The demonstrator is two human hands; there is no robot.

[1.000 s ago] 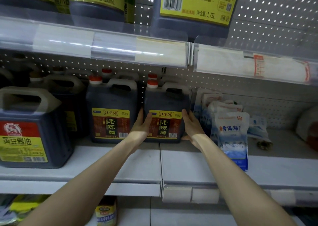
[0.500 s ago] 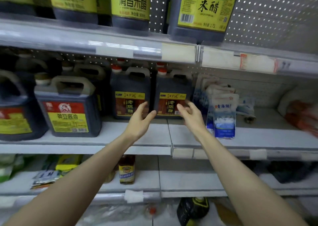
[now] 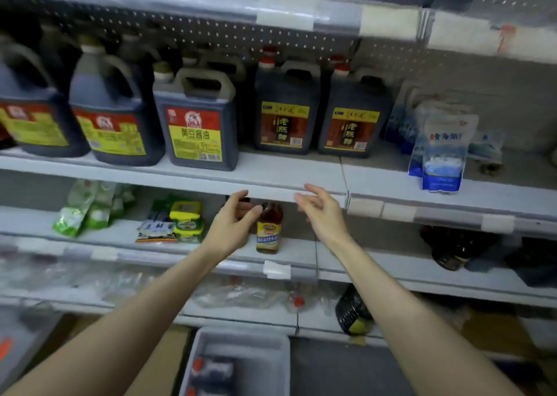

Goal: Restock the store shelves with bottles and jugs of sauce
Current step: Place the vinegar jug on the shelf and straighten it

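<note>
Two dark vinegar jugs with red caps stand side by side on the middle shelf (image 3: pixel 301 174): the left one (image 3: pixel 284 115) and the right one (image 3: pixel 352 121). Left of them stand soy sauce jugs with red and yellow labels, the nearest (image 3: pixel 197 124). My left hand (image 3: pixel 233 223) and my right hand (image 3: pixel 321 211) hang in the air below the shelf's front edge. Both have relaxed fingers and hold nothing. A small amber bottle (image 3: pixel 269 228) stands on the lower shelf between my hands.
Blue and white salt bags (image 3: pixel 443 151) stand to the right of the jugs. Green packets (image 3: pixel 87 208) and yellow-lidded tubs (image 3: pixel 185 220) lie on the lower shelf. A grey bin (image 3: pixel 238 362) with dark bottles sits on the floor below. A dark bottle (image 3: pixel 352 314) lies on the bottom shelf.
My hands let go of the right vinegar jug and drew back and down from the shelf. The view has tilted down, showing lower shelves and the floor bin.
</note>
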